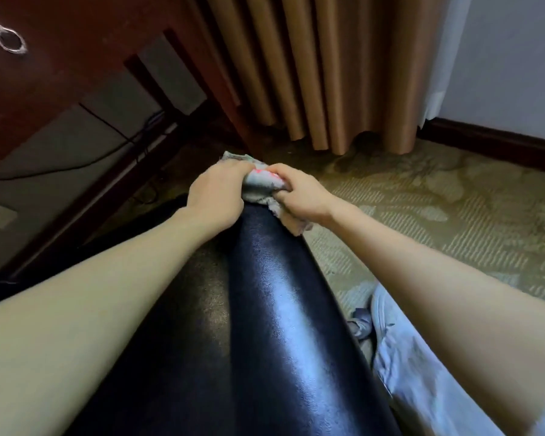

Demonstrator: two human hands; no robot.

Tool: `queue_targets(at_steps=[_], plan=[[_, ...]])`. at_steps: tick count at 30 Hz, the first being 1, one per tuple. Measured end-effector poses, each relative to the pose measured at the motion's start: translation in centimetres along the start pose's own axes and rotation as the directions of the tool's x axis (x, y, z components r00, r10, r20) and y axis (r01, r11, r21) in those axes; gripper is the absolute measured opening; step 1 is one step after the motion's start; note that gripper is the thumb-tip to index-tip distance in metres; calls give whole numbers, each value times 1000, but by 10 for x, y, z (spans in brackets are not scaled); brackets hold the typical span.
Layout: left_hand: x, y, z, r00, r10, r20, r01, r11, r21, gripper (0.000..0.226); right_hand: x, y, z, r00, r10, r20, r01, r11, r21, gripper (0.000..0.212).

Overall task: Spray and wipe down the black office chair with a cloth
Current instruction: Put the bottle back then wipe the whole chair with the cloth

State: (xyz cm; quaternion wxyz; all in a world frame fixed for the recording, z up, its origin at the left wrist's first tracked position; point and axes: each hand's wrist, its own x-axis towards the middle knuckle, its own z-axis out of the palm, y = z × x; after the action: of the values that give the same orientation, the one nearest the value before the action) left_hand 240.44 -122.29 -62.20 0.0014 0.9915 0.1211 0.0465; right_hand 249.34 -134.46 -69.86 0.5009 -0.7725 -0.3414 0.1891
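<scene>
- Left hand and right hand are both gripping the bunched cloth, fingers curled round it, pressing it onto the far end of the black chair top edge.
- Wiping is looking mid-way: near leather is shining, possibly damp; can't confirm.
- No spray bottle is showing; remaining surfaces are probably still pending.
- Carpet is lying beyond the chair.

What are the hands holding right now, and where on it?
The cloth: left hand holds its left side, right hand grips its right side.
</scene>
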Motion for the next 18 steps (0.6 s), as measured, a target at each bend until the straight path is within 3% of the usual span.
queue_targets(at_steps=[8,14,18], plan=[[-33,-5,5,1000,3,-12,-3,999,-33,54,-30,-13,6,999,-21,36,26,991,-129,45],[-128,45,-5,994,85,75,-64,969,-240,52,-164,-40,4,995,99,-16,-100,986,-132,55],[-207,89,-16,985,149,81,-118,945,-305,57,-261,-52,12,981,169,-92,-182,970,-164,38]])
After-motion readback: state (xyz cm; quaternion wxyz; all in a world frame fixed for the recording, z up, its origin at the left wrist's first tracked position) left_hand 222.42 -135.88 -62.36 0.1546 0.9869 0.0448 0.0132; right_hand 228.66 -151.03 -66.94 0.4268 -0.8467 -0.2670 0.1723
